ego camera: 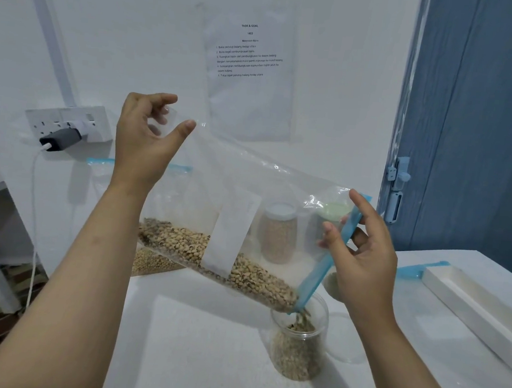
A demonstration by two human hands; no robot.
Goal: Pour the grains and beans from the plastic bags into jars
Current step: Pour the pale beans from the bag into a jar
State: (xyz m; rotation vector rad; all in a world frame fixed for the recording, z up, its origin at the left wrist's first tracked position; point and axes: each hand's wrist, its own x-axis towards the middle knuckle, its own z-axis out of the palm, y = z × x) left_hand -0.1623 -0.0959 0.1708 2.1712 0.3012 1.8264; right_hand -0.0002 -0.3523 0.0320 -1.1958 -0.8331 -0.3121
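Left hand (144,142) pinches raised bottom corner of plastic bag (218,191); right hand (363,257) pinches its blue zip edge (326,260). Bag tilted; black-eyed beans (213,254) spill from low corner into open jar (297,347) on tabletop (199,351).

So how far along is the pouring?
Done: a capped jar by the wall looks full. In hand: both hands tip a bag of beans into an open jar, partly filled. Left: another bag behind holds beans.
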